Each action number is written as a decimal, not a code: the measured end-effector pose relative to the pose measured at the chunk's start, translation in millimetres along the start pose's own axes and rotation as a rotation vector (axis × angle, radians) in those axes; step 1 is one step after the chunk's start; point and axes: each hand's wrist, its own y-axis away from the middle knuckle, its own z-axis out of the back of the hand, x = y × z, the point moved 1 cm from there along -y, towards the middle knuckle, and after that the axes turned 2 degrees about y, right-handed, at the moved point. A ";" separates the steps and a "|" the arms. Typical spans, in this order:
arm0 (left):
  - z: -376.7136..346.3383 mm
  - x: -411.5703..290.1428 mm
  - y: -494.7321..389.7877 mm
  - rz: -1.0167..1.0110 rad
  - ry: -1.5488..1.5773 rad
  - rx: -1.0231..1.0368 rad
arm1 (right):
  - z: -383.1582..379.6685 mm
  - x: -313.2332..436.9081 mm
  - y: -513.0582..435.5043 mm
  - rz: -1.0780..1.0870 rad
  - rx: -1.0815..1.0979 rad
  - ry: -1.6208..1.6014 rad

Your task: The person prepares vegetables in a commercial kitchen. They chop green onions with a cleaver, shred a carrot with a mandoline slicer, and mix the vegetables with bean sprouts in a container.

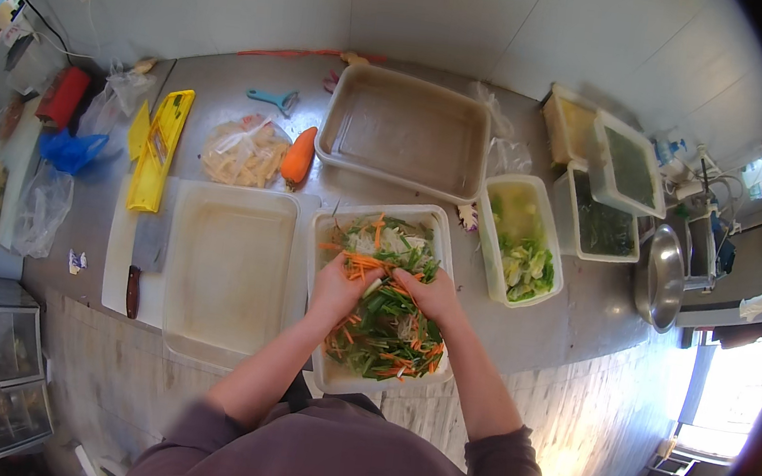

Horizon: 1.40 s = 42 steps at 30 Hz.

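A white plastic tub [320, 231] stands before me, heaped with mixed shredded vegetables [389, 323]: orange carrot strips, cut green stalks and pale shreds. Both of my hands are down in this heap, thumbs almost meeting. Carrot strips [365, 264] stick out of my left hand [340, 290], which grips them at the tub's left side. On the right, my right hand [432, 297] is closed around green stalks and some carrot; its fingertips are hidden in the mix. Left of the tub, an empty translucent tray [233, 270] rests partly on a white cutting board [121, 244].
A cleaver [151, 240] lies on the board beneath a yellow mandoline slicer [162, 149]. Behind are a bag of pale strips [246, 152], a carrot [298, 158], a blue peeler [274, 97] and a large tray [404, 131]. Rightward stand a lettuce tub [522, 240] and a steel bowl [660, 277].
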 end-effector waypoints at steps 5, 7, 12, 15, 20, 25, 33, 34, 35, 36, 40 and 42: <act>16.1 -44.2 7.0 0.008 -0.065 -0.118 | -5.4 50.8 44.2 0.114 -0.244 0.091; 11.4 -30.3 -5.8 0.019 -0.074 -0.102 | -13.0 50.7 53.5 0.229 -0.331 0.093; -0.1 -13.6 -21.0 0.294 0.392 0.150 | -18.4 67.9 75.5 0.272 -0.266 -0.019; 3.6 -25.2 -9.0 0.350 0.593 0.278 | -10.9 64.1 75.6 0.457 -0.126 0.146; 33.9 -52.1 29.5 0.304 0.700 0.410 | 9.0 67.7 47.9 0.274 -0.005 0.292; 38.0 11.0 64.9 0.285 0.349 0.390 | 7.4 58.1 24.6 0.173 0.038 0.447; -12.9 56.0 92.6 -0.102 -0.079 0.185 | -7.1 18.5 13.5 0.103 0.007 0.425; -22.7 57.5 97.4 0.114 -0.009 0.211 | -5.3 15.5 12.0 0.092 -0.009 0.416; -24.5 59.0 101.8 0.129 0.007 0.217 | -3.9 14.8 11.5 0.082 0.000 0.418; -23.8 49.5 105.9 0.139 0.019 0.228 | -0.7 14.6 10.7 0.070 0.001 0.417; -16.2 41.5 95.1 -0.057 -0.087 0.155 | 7.0 16.6 -2.0 0.122 0.023 0.454; -9.1 26.3 70.3 -0.110 -0.178 0.099 | 8.9 11.7 -21.6 0.192 0.028 0.523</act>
